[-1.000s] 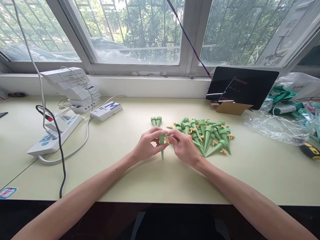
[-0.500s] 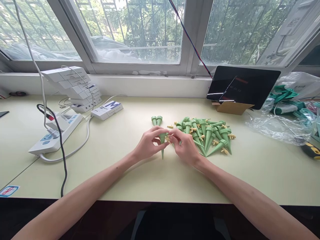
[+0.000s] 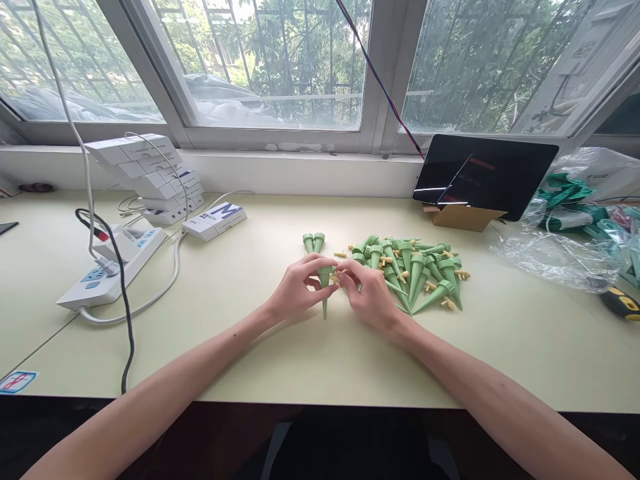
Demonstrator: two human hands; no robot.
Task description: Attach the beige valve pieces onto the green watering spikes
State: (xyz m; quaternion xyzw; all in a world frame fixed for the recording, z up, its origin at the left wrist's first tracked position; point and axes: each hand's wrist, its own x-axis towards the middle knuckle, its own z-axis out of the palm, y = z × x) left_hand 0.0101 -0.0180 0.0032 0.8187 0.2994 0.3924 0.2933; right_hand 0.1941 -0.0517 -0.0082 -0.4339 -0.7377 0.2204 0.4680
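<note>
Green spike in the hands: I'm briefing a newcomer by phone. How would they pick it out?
On the pale table under the window lies a pile of green spikes. Just left of it, the left hand and right hand meet on one spike. It alone is held, tip pointing toward the person; the others lie loose.

The spike [image 3: 325, 300] you hold looks like smooth, matt green plastic, like the pile [image 3: 415, 270] beside it. Your table [image 3: 280, 353] is matt and smooth; the tablet [image 3: 485, 175] is glossy black on a cardboard box [image 3: 463, 216], the bag [image 3: 555, 257] crinkled clear film.
</note>
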